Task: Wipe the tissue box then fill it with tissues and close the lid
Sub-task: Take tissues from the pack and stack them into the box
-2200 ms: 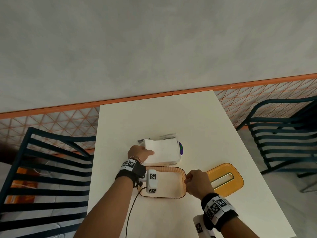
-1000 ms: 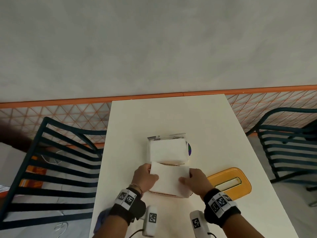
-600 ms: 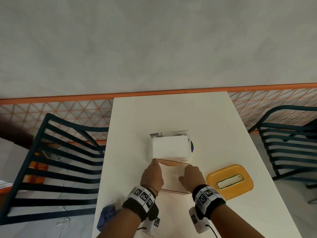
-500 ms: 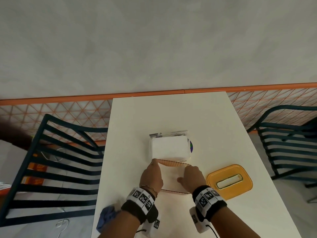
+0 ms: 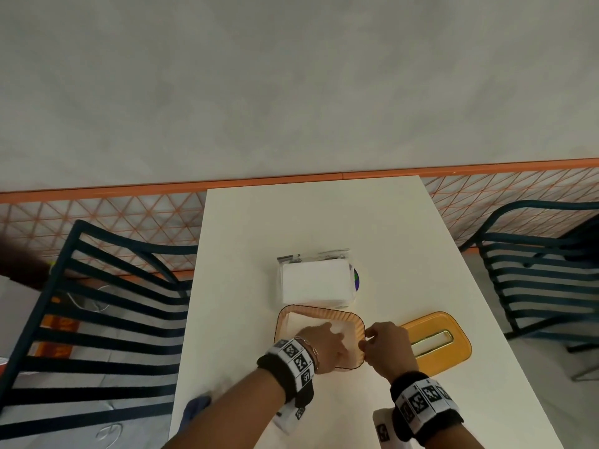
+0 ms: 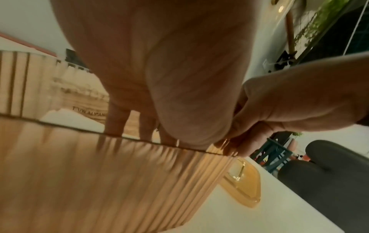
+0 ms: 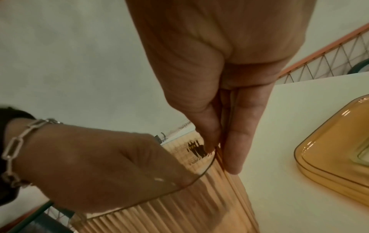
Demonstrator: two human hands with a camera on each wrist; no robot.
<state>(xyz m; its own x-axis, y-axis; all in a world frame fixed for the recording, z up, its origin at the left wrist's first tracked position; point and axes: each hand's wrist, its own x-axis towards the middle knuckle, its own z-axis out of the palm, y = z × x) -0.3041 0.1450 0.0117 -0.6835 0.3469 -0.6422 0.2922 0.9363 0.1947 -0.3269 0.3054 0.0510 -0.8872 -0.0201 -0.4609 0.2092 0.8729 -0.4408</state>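
The box (image 5: 293, 318) stands on the tabletop (image 5: 405, 254), just in front of the tissue pack (image 5: 316, 281); the left hand (image 5: 324, 346) reaches inside it, straight fingers (image 6: 115, 119) pressing on the tissues (image 6: 66, 117) in it; the right hand (image 5: 387, 346) pinches the box's right wall, thumb inside, fingers (image 7: 242, 141) outside; the lid (image 5: 453, 351) lies just right of that hand.

right hand (image 7: 229, 110) pinching tissue box (image 7: 179, 209) rim

Ribbed amber tissue box (image 5: 324, 314) — amber lid (image 5: 453, 351), white tissues (image 5: 316, 285), white table (image 5: 324, 222)
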